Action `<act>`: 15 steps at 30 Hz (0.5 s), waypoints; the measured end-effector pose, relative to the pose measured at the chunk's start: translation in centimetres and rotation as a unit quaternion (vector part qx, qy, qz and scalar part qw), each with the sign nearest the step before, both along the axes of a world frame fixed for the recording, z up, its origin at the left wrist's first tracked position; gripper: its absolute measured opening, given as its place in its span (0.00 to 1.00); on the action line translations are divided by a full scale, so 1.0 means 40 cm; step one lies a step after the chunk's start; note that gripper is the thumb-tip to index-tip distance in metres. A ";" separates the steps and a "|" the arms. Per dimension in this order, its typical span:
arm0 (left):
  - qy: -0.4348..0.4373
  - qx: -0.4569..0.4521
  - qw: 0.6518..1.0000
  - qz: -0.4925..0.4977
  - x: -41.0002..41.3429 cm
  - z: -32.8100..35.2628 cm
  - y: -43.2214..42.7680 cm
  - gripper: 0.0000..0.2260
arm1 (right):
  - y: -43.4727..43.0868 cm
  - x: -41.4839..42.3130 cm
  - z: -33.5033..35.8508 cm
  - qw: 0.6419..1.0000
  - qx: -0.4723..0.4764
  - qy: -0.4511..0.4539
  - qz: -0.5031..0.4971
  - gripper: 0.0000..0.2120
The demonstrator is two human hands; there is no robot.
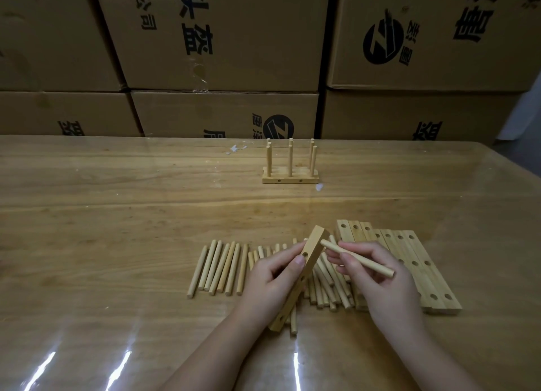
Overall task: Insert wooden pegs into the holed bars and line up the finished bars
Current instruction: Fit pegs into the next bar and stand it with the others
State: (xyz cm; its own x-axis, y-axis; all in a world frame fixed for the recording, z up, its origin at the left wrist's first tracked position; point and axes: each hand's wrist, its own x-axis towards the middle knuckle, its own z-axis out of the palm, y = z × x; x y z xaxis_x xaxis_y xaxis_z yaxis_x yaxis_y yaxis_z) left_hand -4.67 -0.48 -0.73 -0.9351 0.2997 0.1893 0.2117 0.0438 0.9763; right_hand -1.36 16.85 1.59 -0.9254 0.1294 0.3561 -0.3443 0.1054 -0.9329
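Observation:
My left hand [272,276] grips a holed wooden bar [314,244], held on edge and slanting away from me above the peg pile. My right hand [377,276] pinches a single wooden peg [355,257]; its far tip lies close to the bar's upper end, beside a hole. Loose pegs [222,266] lie side by side on the table under and left of my hands. A stack of empty holed bars [415,262] lies flat to the right. Farther back stand finished bars [289,180] with upright pegs.
The wooden table [117,215] is glossy with light streaks near its front edge. Stacked cardboard boxes [222,39] form a wall behind its far edge. Small white scraps [235,149] lie near the finished bars.

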 end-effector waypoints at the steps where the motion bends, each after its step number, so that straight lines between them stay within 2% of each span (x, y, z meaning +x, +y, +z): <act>1: 0.011 -0.006 1.000 0.003 0.001 0.000 0.001 0.16 | -0.001 0.001 -0.001 1.000 0.001 0.003 -0.003 0.10; 6: 0.087 -0.038 0.995 0.032 0.010 0.005 0.006 0.15 | -0.005 0.005 -0.002 1.000 -0.006 0.016 -0.008 0.08; 12: 0.200 -0.108 0.970 0.086 0.017 -0.003 0.015 0.18 | -0.011 0.009 -0.007 0.998 -0.060 0.022 0.004 0.06; 15: 0.191 -0.109 0.972 0.088 0.012 -0.007 0.012 0.18 | -0.010 0.003 -0.007 0.996 -0.085 0.004 0.017 0.06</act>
State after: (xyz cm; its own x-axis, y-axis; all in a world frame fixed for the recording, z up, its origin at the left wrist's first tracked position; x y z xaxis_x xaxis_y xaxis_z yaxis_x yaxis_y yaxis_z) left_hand -4.18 0.00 -1.02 -0.8498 0.2132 0.4821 0.5267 0.3086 0.7920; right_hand -1.22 16.46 1.31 -0.9273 0.1576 0.3396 -0.3529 -0.0646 -0.9334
